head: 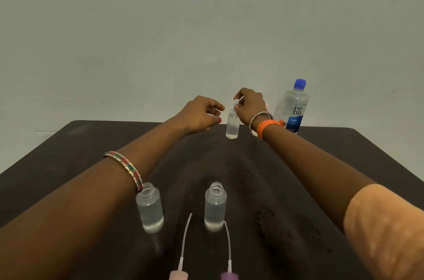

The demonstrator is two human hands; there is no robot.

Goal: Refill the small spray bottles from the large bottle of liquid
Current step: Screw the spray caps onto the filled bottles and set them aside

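A: What is the surface looking like?

B: A dark brown matte table [68, 165] is filling the lower half of the view, its far corners rounded, with faint smudges and a dull sheen running down the middle. Behind it a plain pale grey-green wall [160, 27] is taking up everything else.

A: And the hands?

B: Both arms are reaching toward the far edge. The right hand [249, 105] is pinching the white spray top of a small clear plastic spray bottle [232, 125], which is standing upright on the table with liquid in it. The left hand [202, 113] is hovering just beside that bottle, fingers loosely curled, holding nothing.

A: Where is the big bottle sitting?

B: The large clear bottle with a blue cap and blue label [293, 107] is standing upright at the far right of the table, near the wall, just behind the right wrist, which is wearing an orange braided band [267, 127] and a thin bangle. It is capped.

A: Anything nearer?

B: Two small clear open-necked bottles are standing near the front: the left open bottle [149, 207] just beside the left forearm's multicoloured bangle [125, 166], the right open bottle [215, 207] apart from it. Both are holding liquid. In front of them, a pink spray pump with its dip tube [182, 254] and a purple spray pump with its dip tube [228, 256] are lying on the table, tubes pointing away.
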